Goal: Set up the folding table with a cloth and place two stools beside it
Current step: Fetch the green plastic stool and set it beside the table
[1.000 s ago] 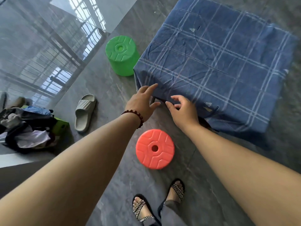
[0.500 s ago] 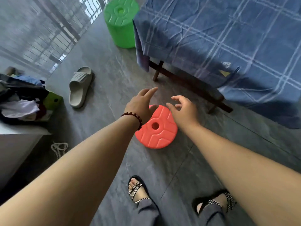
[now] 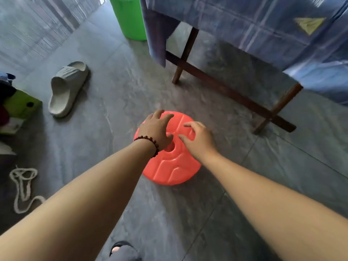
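A grey slipper (image 3: 66,89) is lying far left. A green stool (image 3: 130,17) is standing just beside the cloth (image 3: 254,31) corner. The left hand (image 3: 156,129) and right hand (image 3: 199,140) are spreading released fingers over the red stool (image 3: 175,166), bare floor ringing its rim, near the bench (image 3: 226,91) legs.

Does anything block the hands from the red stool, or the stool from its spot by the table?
Nothing visible. The left hand and right hand are right over the red stool. No object lies on the floor between it and the table; the slipper is off to the left.
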`<action>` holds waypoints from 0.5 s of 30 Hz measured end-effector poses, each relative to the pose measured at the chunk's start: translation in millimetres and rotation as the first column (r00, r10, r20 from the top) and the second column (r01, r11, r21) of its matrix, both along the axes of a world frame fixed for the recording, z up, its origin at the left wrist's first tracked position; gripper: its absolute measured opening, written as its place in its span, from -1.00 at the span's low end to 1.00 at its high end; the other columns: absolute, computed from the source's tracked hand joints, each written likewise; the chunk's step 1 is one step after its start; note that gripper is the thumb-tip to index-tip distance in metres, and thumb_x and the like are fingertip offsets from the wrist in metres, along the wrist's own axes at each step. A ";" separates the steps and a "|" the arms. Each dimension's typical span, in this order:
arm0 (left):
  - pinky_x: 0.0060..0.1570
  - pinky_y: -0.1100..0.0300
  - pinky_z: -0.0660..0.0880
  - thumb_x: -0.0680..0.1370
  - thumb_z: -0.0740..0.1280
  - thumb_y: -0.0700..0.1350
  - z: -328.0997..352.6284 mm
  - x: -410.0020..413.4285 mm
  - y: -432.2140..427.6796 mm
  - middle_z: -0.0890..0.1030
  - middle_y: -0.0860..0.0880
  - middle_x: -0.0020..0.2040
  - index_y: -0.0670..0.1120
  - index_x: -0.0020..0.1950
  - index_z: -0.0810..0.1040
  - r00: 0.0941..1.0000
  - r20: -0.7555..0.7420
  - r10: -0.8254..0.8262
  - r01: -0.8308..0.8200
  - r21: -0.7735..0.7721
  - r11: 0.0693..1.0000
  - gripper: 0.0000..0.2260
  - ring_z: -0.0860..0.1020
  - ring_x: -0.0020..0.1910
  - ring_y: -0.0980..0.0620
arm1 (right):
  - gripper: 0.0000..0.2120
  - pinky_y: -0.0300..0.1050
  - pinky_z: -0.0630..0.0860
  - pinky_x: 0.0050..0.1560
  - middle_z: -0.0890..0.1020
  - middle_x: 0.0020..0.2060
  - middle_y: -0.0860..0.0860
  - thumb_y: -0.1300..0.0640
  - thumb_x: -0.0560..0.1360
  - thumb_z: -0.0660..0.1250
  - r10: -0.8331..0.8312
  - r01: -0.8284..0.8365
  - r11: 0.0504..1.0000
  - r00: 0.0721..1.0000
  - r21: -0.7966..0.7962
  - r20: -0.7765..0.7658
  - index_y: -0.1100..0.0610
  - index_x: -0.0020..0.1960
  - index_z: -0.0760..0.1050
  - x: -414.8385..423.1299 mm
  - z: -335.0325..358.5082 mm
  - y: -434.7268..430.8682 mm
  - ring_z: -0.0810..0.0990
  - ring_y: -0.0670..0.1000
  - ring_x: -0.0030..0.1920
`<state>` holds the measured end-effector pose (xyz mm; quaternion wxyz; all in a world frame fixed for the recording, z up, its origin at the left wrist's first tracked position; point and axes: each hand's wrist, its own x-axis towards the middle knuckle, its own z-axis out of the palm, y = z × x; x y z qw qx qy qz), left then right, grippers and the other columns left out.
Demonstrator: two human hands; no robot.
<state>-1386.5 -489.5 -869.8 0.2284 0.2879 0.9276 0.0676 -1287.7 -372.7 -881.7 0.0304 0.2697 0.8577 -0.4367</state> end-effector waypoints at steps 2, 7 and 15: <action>0.31 -0.19 0.25 0.39 0.40 0.07 -16.8 -1.0 2.6 0.13 0.00 0.51 0.16 0.46 0.19 0.999 -0.041 0.025 -0.025 -0.004 1.000 -0.32 0.11 0.47 -0.08 | -0.70 -0.19 0.34 0.16 0.54 0.12 0.06 0.14 0.41 0.44 0.066 -0.061 0.996 0.995 0.070 -0.071 0.16 0.12 0.55 -1.4 -18.5 1.1 0.50 0.08 0.16; 0.28 -0.46 0.05 0.27 0.43 0.16 -32.2 -11.4 6.4 -0.02 0.10 0.53 0.35 0.43 0.06 0.979 0.109 0.169 -0.175 0.048 0.983 -0.17 -0.08 0.51 -0.09 | -0.60 -0.04 0.36 0.24 0.50 0.17 0.05 0.03 0.31 0.50 0.059 -0.019 0.977 0.981 0.213 -0.184 0.09 0.12 0.56 -10.3 -44.3 8.5 0.45 0.08 0.20; 0.28 -0.24 0.29 0.16 0.48 0.08 -39.9 -18.1 -1.1 0.07 0.06 0.50 0.38 0.43 -0.07 0.997 0.049 0.060 -0.056 -0.076 0.996 0.01 0.08 0.46 -0.12 | -0.42 -0.22 0.32 0.24 0.48 0.20 0.00 -0.11 0.29 0.50 0.037 -0.018 0.996 0.972 0.084 -0.233 0.04 0.25 0.45 -10.7 -58.3 13.4 0.44 -0.01 0.23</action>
